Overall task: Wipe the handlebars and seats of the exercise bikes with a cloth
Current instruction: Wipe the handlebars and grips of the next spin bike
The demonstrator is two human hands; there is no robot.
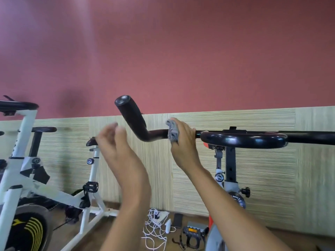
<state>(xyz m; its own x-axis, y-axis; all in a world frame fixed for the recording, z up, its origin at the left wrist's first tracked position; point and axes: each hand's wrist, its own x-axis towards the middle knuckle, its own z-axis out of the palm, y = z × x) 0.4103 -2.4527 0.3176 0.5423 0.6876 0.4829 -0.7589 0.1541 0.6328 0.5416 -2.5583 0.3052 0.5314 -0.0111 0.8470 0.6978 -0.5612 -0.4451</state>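
Note:
The black handlebar (pixel 243 139) of the near exercise bike runs across the middle of the view, its left grip (pixel 130 115) rising up and left. My right hand (pixel 183 142) is wrapped over the bar just left of the centre loop, pressing a grey cloth (pixel 172 132) against it. My left hand (pixel 116 144) hovers blurred below and left of the raised grip, fingers loosely apart, holding nothing. A second, white bike (pixel 25 171) stands at the left with its black seat (pixel 91 141) partly behind my left hand.
A red wall above light wood panelling lies close behind the bikes. On the floor by the wall are white cables and a charger (pixel 155 221), a dark phone (pixel 178 220) and a black pedal (pixel 193 236). The near bike's post (pixel 231 163) drops below the bar.

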